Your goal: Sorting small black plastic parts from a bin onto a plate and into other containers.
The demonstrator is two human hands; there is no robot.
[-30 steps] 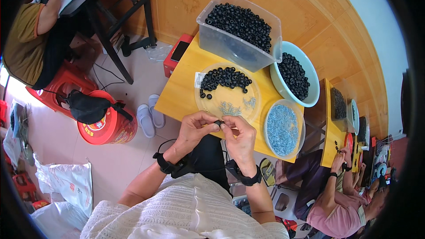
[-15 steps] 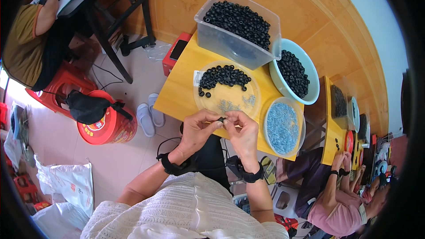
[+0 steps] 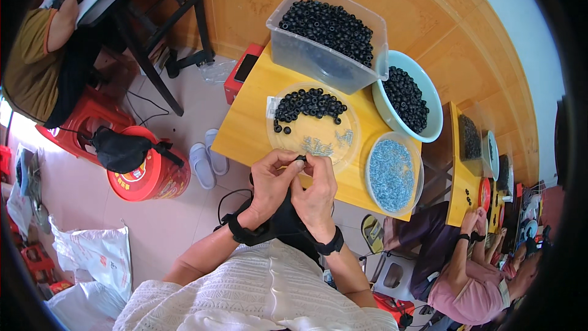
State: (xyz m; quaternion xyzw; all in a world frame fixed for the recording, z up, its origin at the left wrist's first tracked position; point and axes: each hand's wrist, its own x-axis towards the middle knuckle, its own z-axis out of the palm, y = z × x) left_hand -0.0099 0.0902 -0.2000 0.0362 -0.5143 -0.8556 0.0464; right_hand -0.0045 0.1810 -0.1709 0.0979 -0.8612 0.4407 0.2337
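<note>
Over the near edge of the yellow table (image 3: 236, 138), my left hand (image 3: 269, 184) pinches a small black ring-shaped part (image 3: 301, 158) between thumb and fingers. My right hand (image 3: 318, 193) is closed against the same part from the other side, its fingertips partly hiding it. Just beyond both hands lies a round clear tray (image 3: 297, 133). A cluster of black ring-shaped parts (image 3: 312, 105) curves along its far side, and small thin clear-grey pieces (image 3: 315, 146) lie on its near side.
A clear plastic bin (image 3: 324, 70) of black parts stands at the back, beside a pale blue bowl (image 3: 437, 116) of more. A round tub (image 3: 419, 187) holds small bluish pieces. Left are a red bucket (image 3: 156, 181) and slippers (image 3: 202, 165). Other people (image 3: 468, 288) sit at tables.
My right hand has shifted left and turned, its fingers now more upright beside my left hand. The black part moved slightly left and up. The tray's contents look unchanged.
</note>
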